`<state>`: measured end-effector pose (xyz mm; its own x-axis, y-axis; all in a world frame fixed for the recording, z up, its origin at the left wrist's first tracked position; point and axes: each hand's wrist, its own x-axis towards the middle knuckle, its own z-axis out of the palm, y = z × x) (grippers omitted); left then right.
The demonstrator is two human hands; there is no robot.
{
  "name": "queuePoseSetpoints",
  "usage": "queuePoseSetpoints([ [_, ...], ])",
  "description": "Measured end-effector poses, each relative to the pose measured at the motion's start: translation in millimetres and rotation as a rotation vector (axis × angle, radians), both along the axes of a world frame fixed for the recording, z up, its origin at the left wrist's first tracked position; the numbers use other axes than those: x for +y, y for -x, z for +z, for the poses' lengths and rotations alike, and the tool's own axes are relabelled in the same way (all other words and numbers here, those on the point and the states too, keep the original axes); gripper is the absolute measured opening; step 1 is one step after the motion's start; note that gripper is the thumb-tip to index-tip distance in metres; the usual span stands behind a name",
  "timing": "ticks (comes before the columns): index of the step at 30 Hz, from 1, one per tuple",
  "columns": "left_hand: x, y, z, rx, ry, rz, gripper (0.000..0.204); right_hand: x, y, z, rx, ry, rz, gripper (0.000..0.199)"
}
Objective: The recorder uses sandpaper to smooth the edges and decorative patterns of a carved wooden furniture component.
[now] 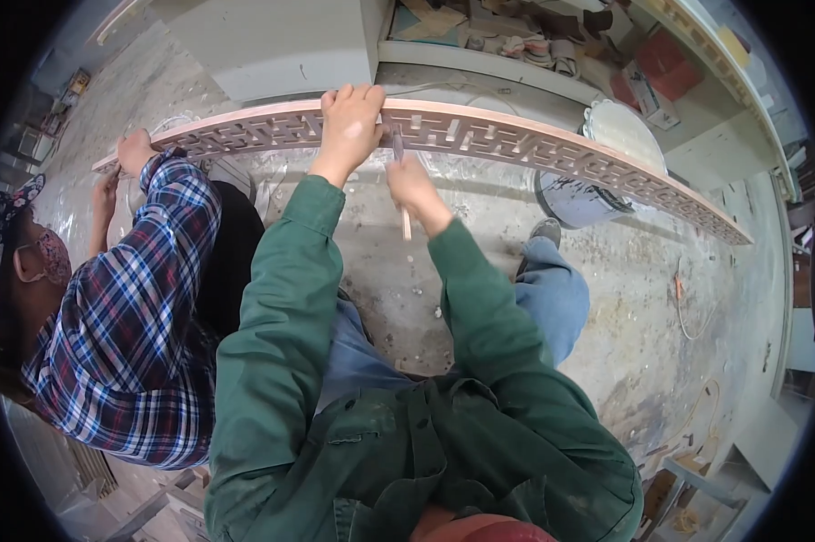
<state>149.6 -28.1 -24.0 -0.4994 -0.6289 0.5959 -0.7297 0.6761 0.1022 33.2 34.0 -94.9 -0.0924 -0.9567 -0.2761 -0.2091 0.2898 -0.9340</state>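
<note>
A long carved wooden lattice panel [516,144] stretches across in front of me, standing on its long edge. My left hand [351,125] is closed over its upper edge near the middle, the fingers hooked over the far side. Just to the right, my right hand [414,188] is wrapped round a slim chisel-like tool [406,226]. The tool's pale wooden end sticks out below my fist, and its thin, flat upper part [398,140] reaches the panel's openwork. Whether the tip touches the wood I cannot tell.
A co-worker in a plaid shirt [145,298] sits close on my left, hands at the panel's left end. A white bucket [574,200] stands under the panel's right half. Behind it are a cabinet [281,50] and a cluttered shelf [516,41]. A cord [696,316] lies on the floor.
</note>
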Motion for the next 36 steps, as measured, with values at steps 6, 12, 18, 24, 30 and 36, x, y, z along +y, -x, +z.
queuePoseSetpoints([
  [6,-4,6,4,0.048,-0.007,-0.040,0.041,22,7,-38,0.457,0.347,-0.072,0.027],
  [12,-3,-1,4,0.012,-0.026,0.005,0.039,125,20,-53,0.134,0.150,0.253,0.025],
  [18,14,21,-3,0.175,0.113,0.129,0.041,144,39,-55,0.127,0.029,0.190,0.027],
  [24,20,25,-15,0.158,0.131,0.180,0.053,150,41,-56,0.062,0.096,0.118,0.023],
  [30,18,27,-21,0.134,0.177,0.200,0.060,149,41,-55,0.019,0.124,0.086,0.019],
  [36,19,21,-14,0.106,0.128,0.147,0.053,146,47,-46,0.018,0.091,0.059,0.020],
])
